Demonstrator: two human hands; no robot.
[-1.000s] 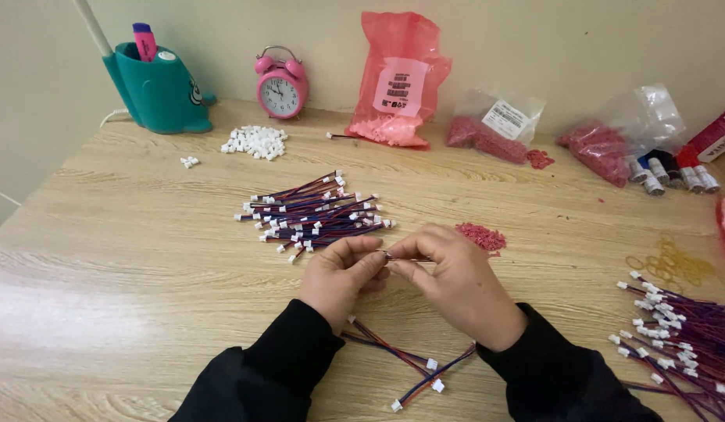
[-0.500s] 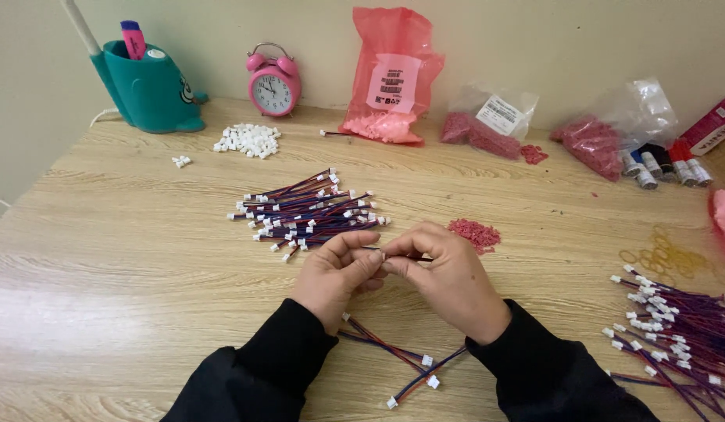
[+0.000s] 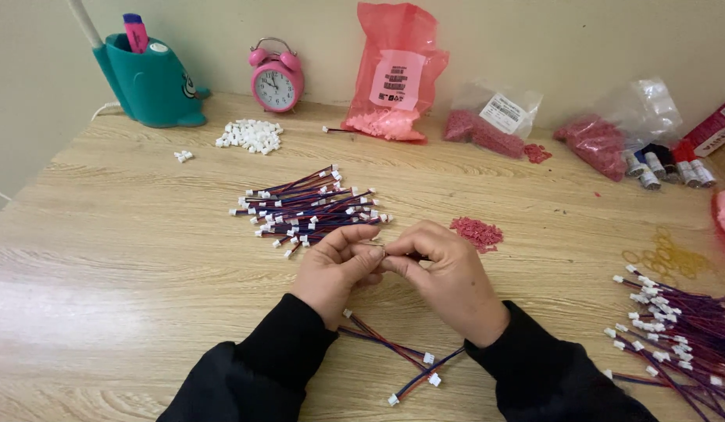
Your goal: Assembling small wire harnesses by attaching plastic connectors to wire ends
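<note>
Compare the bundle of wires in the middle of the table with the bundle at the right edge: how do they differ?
The middle wire bundle lies beyond the hands, fully in view, in a compact fan. The right wire bundle is cut off by the picture's edge and lies looser and more spread out. The middle one sits beside a small pile of red bits; the right one below yellow rubber bands. Both hold red-and-blue wires with white connectors.

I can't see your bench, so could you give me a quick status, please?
Left hand and right hand pinching a small wire end. Wire bundle just beyond.

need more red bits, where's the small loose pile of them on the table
In the head view, the small red pile lies on the wooden table, just beyond the right hand, right of the wire bundle.
</note>
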